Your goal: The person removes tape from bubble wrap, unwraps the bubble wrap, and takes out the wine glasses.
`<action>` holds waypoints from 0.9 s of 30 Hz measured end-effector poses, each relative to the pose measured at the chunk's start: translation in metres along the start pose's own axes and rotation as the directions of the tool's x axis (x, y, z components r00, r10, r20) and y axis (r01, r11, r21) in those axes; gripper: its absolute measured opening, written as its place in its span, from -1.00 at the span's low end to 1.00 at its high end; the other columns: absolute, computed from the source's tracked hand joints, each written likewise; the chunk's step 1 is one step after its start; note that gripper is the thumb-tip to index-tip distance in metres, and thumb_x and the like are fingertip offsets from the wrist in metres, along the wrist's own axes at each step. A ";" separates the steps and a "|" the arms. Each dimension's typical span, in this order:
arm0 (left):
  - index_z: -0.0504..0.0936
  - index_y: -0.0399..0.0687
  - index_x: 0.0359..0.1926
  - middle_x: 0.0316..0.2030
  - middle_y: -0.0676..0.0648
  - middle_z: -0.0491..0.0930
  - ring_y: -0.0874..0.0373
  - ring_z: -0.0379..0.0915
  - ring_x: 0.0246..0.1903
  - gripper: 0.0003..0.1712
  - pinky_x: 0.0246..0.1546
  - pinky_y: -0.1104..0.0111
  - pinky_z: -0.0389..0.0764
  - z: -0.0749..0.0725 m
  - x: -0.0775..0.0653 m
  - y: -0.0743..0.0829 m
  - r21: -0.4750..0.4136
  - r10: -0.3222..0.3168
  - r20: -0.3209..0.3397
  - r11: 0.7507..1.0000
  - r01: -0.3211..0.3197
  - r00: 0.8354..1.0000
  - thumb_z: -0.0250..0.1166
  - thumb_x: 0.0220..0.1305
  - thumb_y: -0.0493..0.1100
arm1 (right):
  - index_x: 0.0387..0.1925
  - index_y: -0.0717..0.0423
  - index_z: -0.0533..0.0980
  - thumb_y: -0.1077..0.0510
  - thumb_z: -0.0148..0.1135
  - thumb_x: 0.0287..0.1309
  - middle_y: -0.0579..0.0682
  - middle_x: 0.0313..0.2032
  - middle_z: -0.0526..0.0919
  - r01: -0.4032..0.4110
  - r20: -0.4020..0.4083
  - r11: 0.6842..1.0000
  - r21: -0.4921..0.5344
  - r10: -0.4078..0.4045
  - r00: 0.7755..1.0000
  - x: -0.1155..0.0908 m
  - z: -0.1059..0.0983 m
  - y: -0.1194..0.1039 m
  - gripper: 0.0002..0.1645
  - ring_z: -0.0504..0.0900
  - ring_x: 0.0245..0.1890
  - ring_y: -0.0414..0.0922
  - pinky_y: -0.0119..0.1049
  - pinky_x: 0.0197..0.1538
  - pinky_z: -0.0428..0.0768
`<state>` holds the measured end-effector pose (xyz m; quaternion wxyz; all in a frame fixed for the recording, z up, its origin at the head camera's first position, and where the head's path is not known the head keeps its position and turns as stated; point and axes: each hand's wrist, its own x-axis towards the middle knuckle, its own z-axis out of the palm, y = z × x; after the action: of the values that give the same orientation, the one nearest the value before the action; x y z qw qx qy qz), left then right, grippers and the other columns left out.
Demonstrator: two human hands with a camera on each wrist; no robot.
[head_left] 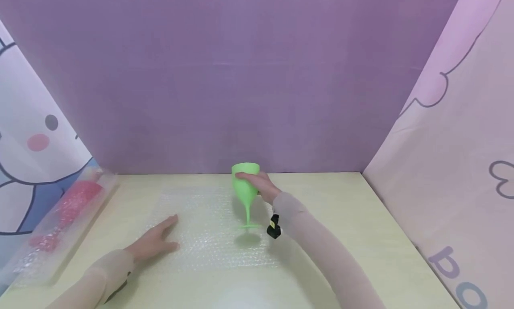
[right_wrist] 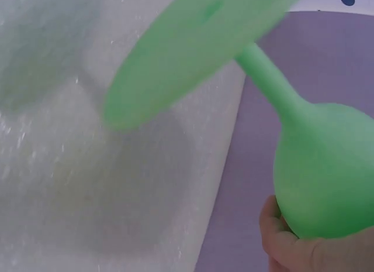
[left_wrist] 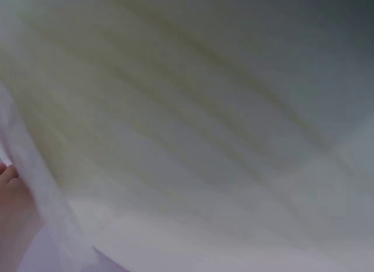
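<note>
A light green goblet (head_left: 246, 191) is gripped round its bowl by my right hand (head_left: 263, 185), its foot down and held above a flat sheet of bubble wrap (head_left: 205, 237). In the right wrist view the goblet's bowl (right_wrist: 327, 161) rests against curled fingers, and its round foot hangs over the wrap. My left hand (head_left: 154, 242) lies at the left edge of the bubble wrap, thumb and fingers spread, holding nothing. The left wrist view is blurred; it shows the tabletop and part of a hand (left_wrist: 17, 219) at its left edge.
At the table's left side lies a red object (head_left: 76, 199) wrapped in bubble wrap, its shape partly blurred. A purple panel (head_left: 241, 86) stands behind the pale table (head_left: 341, 237). Printed cloth panels flank both sides.
</note>
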<state>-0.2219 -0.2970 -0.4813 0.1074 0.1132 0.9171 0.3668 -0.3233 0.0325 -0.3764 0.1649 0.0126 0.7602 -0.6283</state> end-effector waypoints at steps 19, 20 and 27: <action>-0.05 -0.25 0.39 0.38 -0.36 -0.14 -0.35 -0.29 0.34 0.05 0.29 -0.20 -0.24 -0.003 -0.004 0.014 -0.017 0.011 0.012 1.000 -0.010 1.000 0.29 0.05 0.10 | 0.11 0.10 0.25 -0.07 0.38 -0.13 0.06 -0.05 0.47 0.163 -0.232 0.978 -0.133 -0.191 0.954 -0.050 -0.075 -0.008 -0.21 0.49 -0.09 -0.03 -0.18 0.07 0.49; -0.05 -0.25 0.39 0.38 -0.36 -0.14 -0.35 -0.29 0.34 0.05 0.29 -0.20 -0.24 -0.003 -0.004 0.014 -0.016 0.013 0.012 1.000 -0.013 1.000 0.29 0.05 0.10 | 0.12 0.11 0.23 -0.06 0.38 -0.13 0.07 -0.05 0.46 0.166 -0.242 0.977 -0.137 -0.196 0.950 -0.051 -0.080 -0.008 -0.19 0.49 -0.10 -0.03 -0.19 0.07 0.49; -0.06 -0.26 0.39 0.38 -0.37 -0.15 -0.35 -0.30 0.34 0.05 0.28 -0.21 -0.24 -0.004 -0.005 0.011 -0.037 0.015 0.009 0.999 -0.015 1.000 0.29 0.05 0.08 | 0.23 0.14 0.12 -0.04 0.41 -0.16 0.12 0.02 0.41 0.181 -0.301 0.969 -0.168 -0.225 0.927 -0.057 -0.114 -0.005 -0.03 0.47 -0.07 -0.01 -0.21 0.03 0.52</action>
<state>-0.2170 -0.2931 -0.4704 0.1107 0.1199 0.9089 0.3839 -0.2976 0.1519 -0.3392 -0.0253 0.0235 0.8153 -0.5780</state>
